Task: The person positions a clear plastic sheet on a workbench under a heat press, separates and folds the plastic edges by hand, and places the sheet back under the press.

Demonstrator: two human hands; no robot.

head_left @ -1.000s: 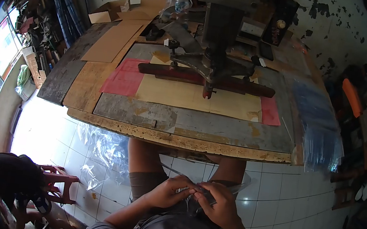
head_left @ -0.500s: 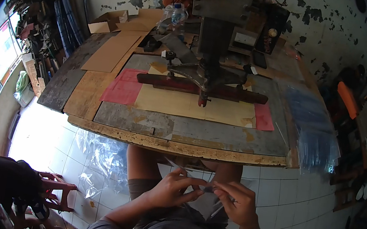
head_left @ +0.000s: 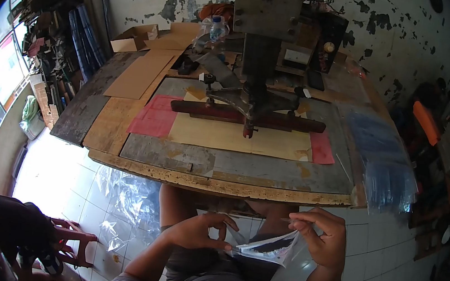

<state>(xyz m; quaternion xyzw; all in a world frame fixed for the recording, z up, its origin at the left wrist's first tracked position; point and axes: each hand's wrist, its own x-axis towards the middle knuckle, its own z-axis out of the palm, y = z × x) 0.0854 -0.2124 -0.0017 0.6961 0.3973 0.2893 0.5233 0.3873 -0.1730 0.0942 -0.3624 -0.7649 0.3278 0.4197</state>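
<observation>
Above my lap I hold a thin clear plastic sheet (head_left: 273,251) with a white edge and a dark patch. It is bent and tilted, and whether it is one layer or a pouch I cannot tell. At its left end, my left hand (head_left: 199,232) has its fingers curled, with the thumb against the plastic. My right hand (head_left: 321,235) pinches the upper right part between thumb and fingers. Beyond both hands stands the press (head_left: 253,96), its dark red bar over a cream board (head_left: 225,139) with pink sheets (head_left: 152,116) at the ends.
The worn wooden table edge (head_left: 219,183) lies just beyond my hands. Stacked clear plastic sheets (head_left: 380,154) overhang its right side. Cardboard (head_left: 137,76) and a bottle (head_left: 216,29) are at the back left. Crumpled plastic (head_left: 133,199) and a red stool (head_left: 69,239) are on the floor left.
My hands have moved apart, the right one going up and to the right. The plastic sheet is now stretched out between them and shows more of its surface.
</observation>
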